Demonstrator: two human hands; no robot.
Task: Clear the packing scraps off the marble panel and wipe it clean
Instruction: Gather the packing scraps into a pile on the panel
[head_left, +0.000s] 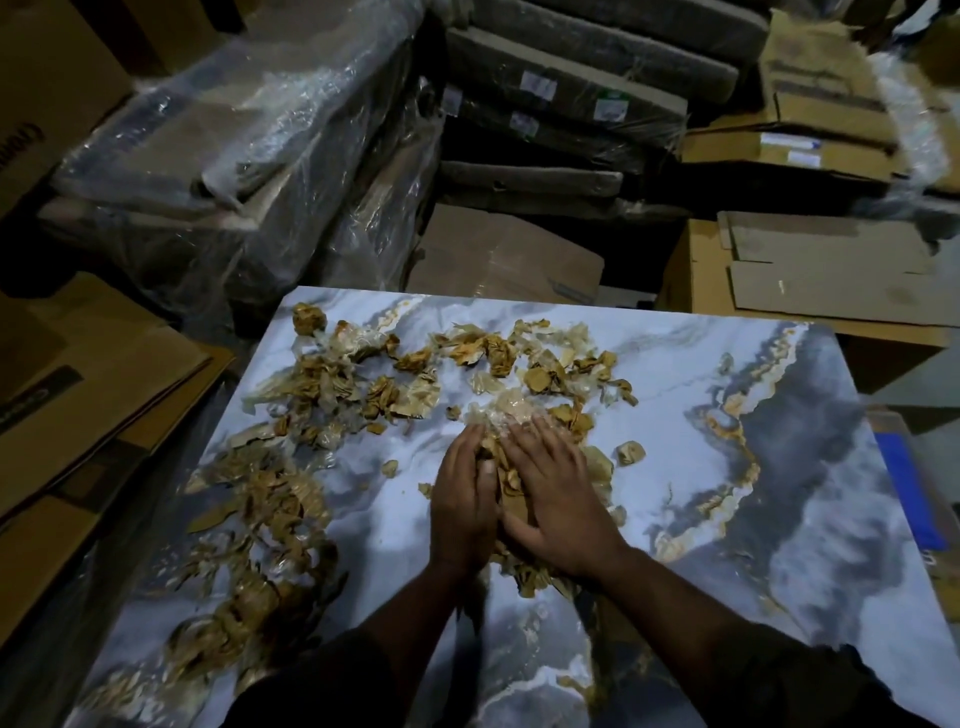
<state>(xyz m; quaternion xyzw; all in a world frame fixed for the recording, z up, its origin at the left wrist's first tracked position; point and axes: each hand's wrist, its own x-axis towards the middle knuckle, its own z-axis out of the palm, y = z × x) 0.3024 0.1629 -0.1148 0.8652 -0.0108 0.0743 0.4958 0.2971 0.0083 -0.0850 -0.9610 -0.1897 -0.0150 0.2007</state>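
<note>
A glossy marble panel (691, 447), white-blue with grey and gold veins, lies flat in front of me. Brown paper and clear-film packing scraps (332, 384) are strewn over its left and middle parts, with a long strip of scraps (260, 525) down the left edge. My left hand (460, 504) and my right hand (558, 499) press together around a heap of scraps (506, 478) in the middle of the panel, palms cupped inward on it. A single loose scrap (630, 452) lies just right of my hands.
Flattened cardboard boxes (78, 395) lie to the left of the panel. Plastic-wrapped packages (244, 156) and stacked dark slabs (561, 104) stand behind it. More cardboard boxes (810, 270) sit at the back right. A blue item (909, 488) lies by the panel's right edge.
</note>
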